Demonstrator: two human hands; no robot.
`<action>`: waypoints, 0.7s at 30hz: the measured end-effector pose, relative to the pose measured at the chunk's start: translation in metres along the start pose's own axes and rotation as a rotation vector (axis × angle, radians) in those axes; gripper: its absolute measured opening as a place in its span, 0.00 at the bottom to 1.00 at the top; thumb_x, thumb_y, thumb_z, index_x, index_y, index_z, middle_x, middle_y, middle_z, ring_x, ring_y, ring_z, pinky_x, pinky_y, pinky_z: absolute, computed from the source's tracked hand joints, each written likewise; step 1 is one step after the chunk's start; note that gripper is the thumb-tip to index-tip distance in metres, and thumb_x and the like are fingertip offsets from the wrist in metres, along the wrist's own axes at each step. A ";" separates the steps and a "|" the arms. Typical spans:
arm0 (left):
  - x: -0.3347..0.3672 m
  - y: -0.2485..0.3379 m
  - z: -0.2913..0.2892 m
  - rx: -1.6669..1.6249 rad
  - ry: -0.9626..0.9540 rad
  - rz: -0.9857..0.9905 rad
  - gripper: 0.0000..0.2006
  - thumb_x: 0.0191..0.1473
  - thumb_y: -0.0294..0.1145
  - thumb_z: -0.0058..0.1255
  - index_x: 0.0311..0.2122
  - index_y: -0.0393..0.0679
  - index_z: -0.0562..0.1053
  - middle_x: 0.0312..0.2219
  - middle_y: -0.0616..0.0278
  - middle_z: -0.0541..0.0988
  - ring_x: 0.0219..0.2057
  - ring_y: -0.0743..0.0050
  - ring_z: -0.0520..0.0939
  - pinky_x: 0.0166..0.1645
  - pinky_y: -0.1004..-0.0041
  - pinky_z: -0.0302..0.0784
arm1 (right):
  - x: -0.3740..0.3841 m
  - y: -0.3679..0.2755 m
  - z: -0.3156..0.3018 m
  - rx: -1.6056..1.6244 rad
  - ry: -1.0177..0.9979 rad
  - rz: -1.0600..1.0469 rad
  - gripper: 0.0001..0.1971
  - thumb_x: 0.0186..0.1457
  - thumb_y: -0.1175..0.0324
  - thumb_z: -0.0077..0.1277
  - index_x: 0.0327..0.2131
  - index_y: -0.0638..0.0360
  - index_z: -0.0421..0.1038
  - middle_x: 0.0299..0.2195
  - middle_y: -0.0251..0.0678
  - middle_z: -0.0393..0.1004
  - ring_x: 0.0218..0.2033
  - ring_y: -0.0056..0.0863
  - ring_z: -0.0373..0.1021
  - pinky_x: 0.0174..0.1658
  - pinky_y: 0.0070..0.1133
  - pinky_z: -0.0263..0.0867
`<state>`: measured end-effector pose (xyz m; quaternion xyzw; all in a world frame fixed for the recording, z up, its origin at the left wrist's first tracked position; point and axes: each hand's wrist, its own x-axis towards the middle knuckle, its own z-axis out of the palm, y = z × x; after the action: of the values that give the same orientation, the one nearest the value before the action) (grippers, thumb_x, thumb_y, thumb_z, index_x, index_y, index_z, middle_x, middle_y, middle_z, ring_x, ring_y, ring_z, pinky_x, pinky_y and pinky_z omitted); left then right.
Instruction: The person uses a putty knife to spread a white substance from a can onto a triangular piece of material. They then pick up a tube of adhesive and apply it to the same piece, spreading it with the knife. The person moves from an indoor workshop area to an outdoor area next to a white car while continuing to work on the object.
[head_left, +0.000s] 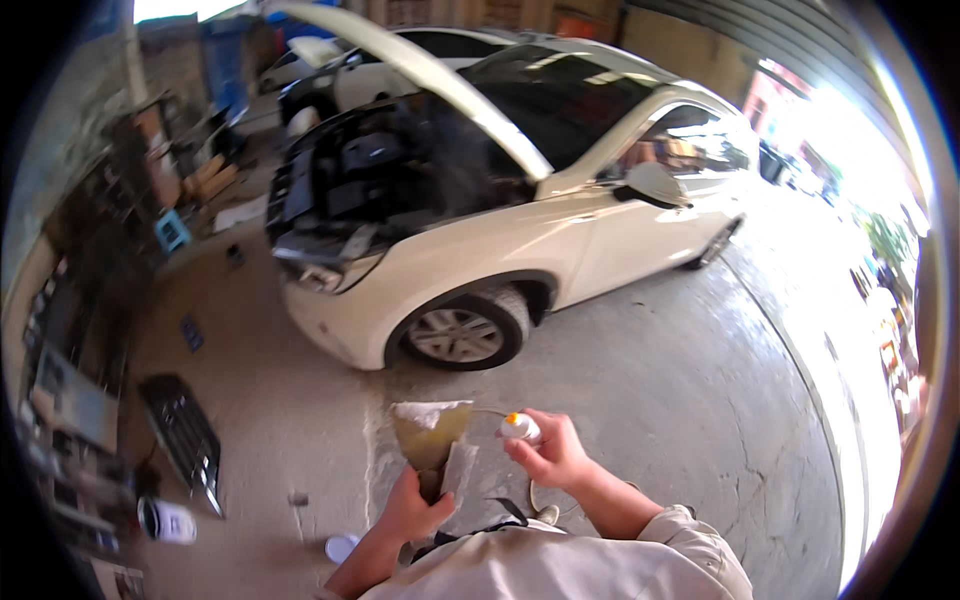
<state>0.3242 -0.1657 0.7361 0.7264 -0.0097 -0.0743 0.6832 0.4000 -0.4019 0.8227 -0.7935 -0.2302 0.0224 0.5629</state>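
Grips a flat yellowish board with white paste on top, plus a pale flat strip, in the left hand, and a small orange-tipped white tube in the right hand, nearby.

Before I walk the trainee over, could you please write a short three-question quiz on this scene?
1. Which hand holds the small white container with the orange tip?
2. True or false: the white car nearest the hands has its hood raised.
3. Fill in the blank: as pictured, white material lies along the ____ edge of the yellowish plate in the left hand.

Key:
1. The right hand.
2. True.
3. Top.
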 end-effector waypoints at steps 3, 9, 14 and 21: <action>0.036 0.002 0.054 -0.083 -0.117 0.072 0.35 0.42 0.25 0.57 0.57 0.38 0.56 0.47 0.60 0.70 0.48 0.72 0.72 0.54 0.69 0.67 | -0.035 0.013 -0.062 -0.036 0.117 0.008 0.14 0.53 0.59 0.53 0.29 0.62 0.68 0.19 0.42 0.70 0.19 0.39 0.65 0.26 0.29 0.62; 0.084 0.058 0.179 0.090 -0.300 -0.236 0.38 0.46 0.34 0.60 0.59 0.40 0.53 0.45 0.44 0.69 0.40 0.59 0.76 0.36 0.65 0.78 | -0.119 0.067 -0.187 -0.067 0.419 0.173 0.15 0.56 0.57 0.50 0.28 0.60 0.68 0.17 0.40 0.69 0.18 0.38 0.66 0.25 0.28 0.62; 0.128 0.060 0.296 0.149 -0.308 0.035 0.34 0.38 0.28 0.57 0.54 0.39 0.59 0.44 0.62 0.71 0.45 0.72 0.73 0.52 0.69 0.67 | -0.185 0.117 -0.257 -0.115 0.599 0.239 0.14 0.55 0.57 0.50 0.31 0.60 0.71 0.20 0.41 0.72 0.20 0.36 0.68 0.25 0.27 0.63; 0.166 0.072 0.413 -0.045 -0.501 -0.006 0.33 0.38 0.27 0.57 0.53 0.39 0.60 0.42 0.62 0.71 0.43 0.74 0.73 0.50 0.70 0.67 | -0.229 0.134 -0.340 -0.037 0.709 0.325 0.11 0.55 0.61 0.52 0.30 0.60 0.72 0.18 0.36 0.71 0.18 0.25 0.66 0.24 0.23 0.62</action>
<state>0.4447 -0.5991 0.7692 0.6700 -0.1752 -0.2542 0.6752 0.3414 -0.8259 0.7749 -0.7880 0.1070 -0.1685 0.5824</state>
